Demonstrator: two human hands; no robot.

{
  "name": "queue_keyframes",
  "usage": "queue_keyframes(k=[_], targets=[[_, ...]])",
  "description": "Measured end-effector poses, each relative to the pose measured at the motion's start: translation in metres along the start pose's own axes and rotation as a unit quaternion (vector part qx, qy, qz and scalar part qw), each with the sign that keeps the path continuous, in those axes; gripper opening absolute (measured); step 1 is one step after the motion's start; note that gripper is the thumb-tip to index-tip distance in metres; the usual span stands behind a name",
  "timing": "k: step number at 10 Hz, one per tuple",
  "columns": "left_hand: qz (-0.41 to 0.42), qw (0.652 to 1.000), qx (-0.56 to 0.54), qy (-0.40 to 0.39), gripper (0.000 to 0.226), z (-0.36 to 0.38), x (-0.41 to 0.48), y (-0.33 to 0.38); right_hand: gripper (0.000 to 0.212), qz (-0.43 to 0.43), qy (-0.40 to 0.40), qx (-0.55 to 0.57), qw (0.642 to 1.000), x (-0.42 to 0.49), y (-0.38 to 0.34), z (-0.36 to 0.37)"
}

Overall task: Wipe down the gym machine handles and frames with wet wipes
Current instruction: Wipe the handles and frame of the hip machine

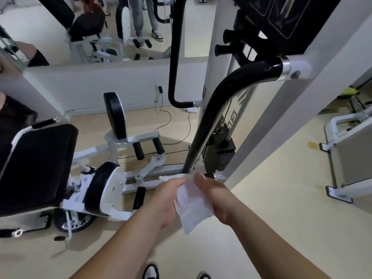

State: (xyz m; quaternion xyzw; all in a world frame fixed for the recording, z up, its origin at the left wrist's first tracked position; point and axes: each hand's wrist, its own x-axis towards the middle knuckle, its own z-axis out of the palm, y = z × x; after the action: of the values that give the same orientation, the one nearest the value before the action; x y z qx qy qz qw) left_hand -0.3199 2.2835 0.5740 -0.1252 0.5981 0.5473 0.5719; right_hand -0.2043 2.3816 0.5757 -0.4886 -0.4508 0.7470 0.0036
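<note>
A white wet wipe (193, 202) hangs between both of my hands, low in the middle of the view. My left hand (163, 202) grips its left edge and my right hand (215, 196) grips its right side. The wipe's top lies at the lower end of a curved black bar (217, 109) of the gym machine. That bar rises to a silver collar on the white frame post (314, 81). The fingertips of both hands are hidden behind the wipe.
A black padded seat (38, 166) and white leg machine with black rollers (138, 151) stand to the left. A black weight stack (219, 156) sits behind the bar. Another white frame (342, 156) is at the right. A mirror (104, 27) lines the far wall. Cables cross the beige floor.
</note>
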Motion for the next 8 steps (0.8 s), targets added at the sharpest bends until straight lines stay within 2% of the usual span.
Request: queue_keyframes(k=[1, 2, 3, 4, 5, 6, 7, 8], targets=[[0.019, 0.993, -0.045, 0.104, 0.045, 0.009, 0.01, -0.007, 0.032, -0.023, 0.092, -0.066, 0.993, 0.001, -0.015, -0.018], [0.048, 0.987, -0.038, 0.146, 0.016, 0.028, 0.001, -0.004, 0.025, -0.041, 0.109, -0.083, 0.99, -0.009, -0.038, -0.042], [0.048, 0.984, -0.068, 0.155, 0.03, 0.06, 0.006, 0.004, 0.017, -0.076, 0.111, -0.122, 0.983, -0.021, -0.062, -0.053], [0.018, 0.977, -0.178, 0.12, 0.041, 0.064, 0.01, 0.019, 0.016, -0.11, 0.093, -0.137, 0.98, -0.026, -0.086, -0.049], [-0.035, 0.938, -0.331, 0.099, 0.036, 0.074, 0.022, 0.049, 0.016, -0.115, 0.07, -0.155, 0.979, -0.016, -0.099, -0.042], [-0.034, 0.924, -0.371, 0.093, 0.022, 0.087, 0.042, 0.077, 0.009, -0.107, 0.08, -0.166, 0.977, 0.004, -0.1, -0.041], [0.013, 0.95, -0.295, 0.098, 0.031, 0.098, 0.051, 0.089, 0.013, -0.082, 0.107, -0.181, 0.974, 0.027, -0.103, -0.042], [0.019, 0.967, -0.222, 0.127, 0.021, 0.082, 0.079, 0.062, 0.016, -0.064, 0.117, -0.194, 0.972, 0.046, -0.109, -0.042]])
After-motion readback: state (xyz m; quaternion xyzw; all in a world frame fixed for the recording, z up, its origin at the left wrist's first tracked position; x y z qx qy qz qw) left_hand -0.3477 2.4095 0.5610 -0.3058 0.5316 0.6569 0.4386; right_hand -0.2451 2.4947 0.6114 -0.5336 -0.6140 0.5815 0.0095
